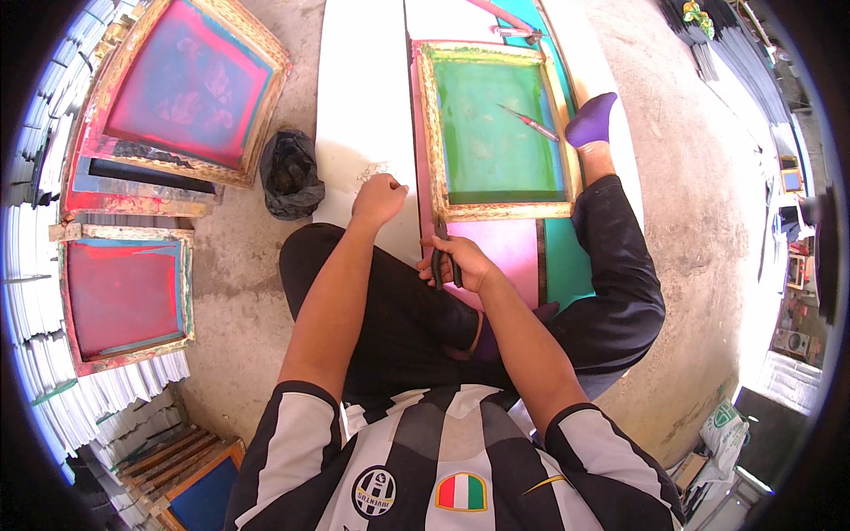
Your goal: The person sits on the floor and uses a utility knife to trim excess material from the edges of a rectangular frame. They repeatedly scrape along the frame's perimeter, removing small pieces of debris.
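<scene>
My right hand (467,264) is wrapped round the dark handles of a pair of pliers (443,232), whose jaws point away from me beside the near left corner of a screen-printing frame (505,211). The frame has a wooden border and a green mesh. Over the white board (363,97) my left hand (381,201) is closed; what its fingers hold, if anything, is hidden. Just beyond it lies a small scatter of thin bits (373,168), perhaps staples. A slim tool with a red handle (536,126) rests on the green mesh.
A black plastic bag (289,174) stands open left of the board. Other printing frames (190,84) (127,296) lean at the left by stacked sheets. My purple-socked foot (591,121) touches the green frame's right side. A cutter (516,33) lies beyond it.
</scene>
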